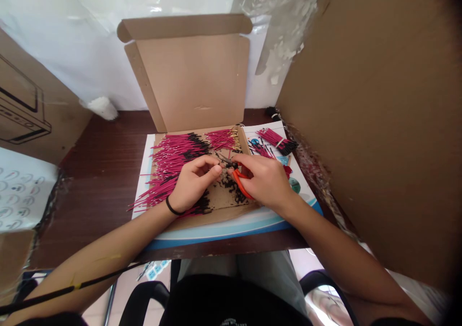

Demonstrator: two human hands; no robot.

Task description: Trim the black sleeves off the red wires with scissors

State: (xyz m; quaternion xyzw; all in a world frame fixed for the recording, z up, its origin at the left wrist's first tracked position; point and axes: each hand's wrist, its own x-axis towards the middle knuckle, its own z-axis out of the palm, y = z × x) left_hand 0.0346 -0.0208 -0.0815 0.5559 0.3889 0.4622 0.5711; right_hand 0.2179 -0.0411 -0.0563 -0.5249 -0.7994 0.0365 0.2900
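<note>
My right hand grips orange-handled wire cutters, their dark jaws pointing up and left. My left hand is close beside the jaws, with fingers and thumb pinched together; anything between them is too small to make out. Under my left hand lies a dense spread of magenta wires with black ends, inside an open cardboard box. A smaller bunch of magenta wires with gold tips lies at the box's far side. Black crumbs are scattered on the cardboard below the cutters.
A tied magenta-and-black wire bundle rests on a printed sheet beneath the box. A dark wooden table extends left. A tall cardboard panel stands at right, and plastic sheeting covers the wall behind.
</note>
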